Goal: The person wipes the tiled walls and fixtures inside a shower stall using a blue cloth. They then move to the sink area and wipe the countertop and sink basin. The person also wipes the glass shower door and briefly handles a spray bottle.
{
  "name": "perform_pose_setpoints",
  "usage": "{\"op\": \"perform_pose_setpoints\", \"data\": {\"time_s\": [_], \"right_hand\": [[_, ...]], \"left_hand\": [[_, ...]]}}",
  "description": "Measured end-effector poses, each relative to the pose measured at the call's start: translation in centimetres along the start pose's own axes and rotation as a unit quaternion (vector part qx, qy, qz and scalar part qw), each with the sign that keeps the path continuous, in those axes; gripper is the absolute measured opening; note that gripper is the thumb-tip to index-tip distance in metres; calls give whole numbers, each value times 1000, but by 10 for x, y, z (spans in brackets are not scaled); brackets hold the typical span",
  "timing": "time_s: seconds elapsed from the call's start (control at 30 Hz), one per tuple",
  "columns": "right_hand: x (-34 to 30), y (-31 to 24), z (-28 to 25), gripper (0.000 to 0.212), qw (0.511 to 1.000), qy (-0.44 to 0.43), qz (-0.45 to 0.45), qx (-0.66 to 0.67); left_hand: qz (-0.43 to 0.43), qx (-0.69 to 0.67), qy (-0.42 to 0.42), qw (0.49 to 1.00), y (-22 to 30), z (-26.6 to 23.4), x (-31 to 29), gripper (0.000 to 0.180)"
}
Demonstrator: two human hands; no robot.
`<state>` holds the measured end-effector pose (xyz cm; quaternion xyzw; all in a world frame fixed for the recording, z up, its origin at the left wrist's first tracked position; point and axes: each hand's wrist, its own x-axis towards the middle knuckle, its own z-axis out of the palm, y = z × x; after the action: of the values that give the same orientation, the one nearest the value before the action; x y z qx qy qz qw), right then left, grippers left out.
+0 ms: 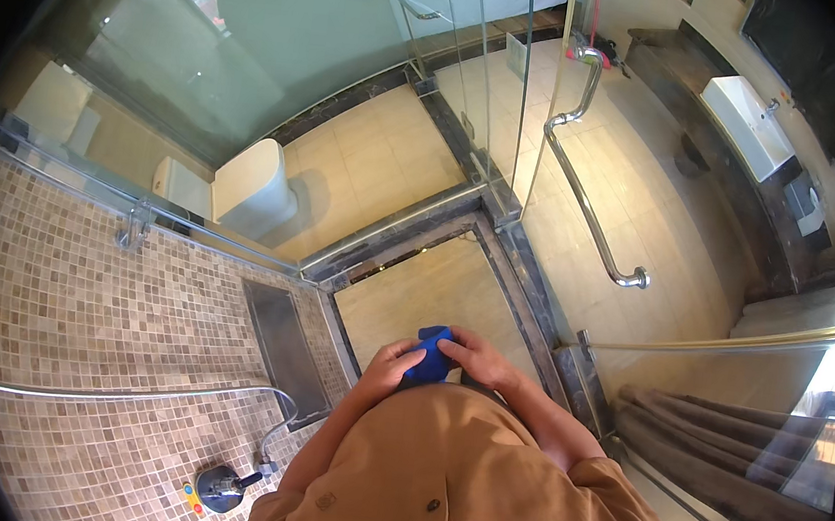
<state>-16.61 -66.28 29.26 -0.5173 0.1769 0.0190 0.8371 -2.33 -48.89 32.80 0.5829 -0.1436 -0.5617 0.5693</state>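
1. Blue bundle [430, 360], soft-looking, has a mosaic-tiled wall [129, 333] well to its left.
2. The person's brown shirt [397, 470] is just behind it.
3. A chrome door handle [585, 205] stands ahead of it, to its right.
4. The left hand [391, 367] and the right hand [483, 359] hold it between them, visible fingers and thumbs clamped on it.
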Motion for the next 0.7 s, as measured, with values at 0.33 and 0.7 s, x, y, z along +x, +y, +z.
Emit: {"op": "perform_pose_setpoints", "data": {"time_s": [0.33, 0.7], "right_hand": [[24, 13, -23, 27, 989, 139, 33, 32], [118, -88, -68, 46, 939, 283, -97, -169]], "left_hand": [[-13, 68, 39, 997, 16, -20, 49, 43], [-13, 165, -100, 981, 113, -70, 171, 36]]}}
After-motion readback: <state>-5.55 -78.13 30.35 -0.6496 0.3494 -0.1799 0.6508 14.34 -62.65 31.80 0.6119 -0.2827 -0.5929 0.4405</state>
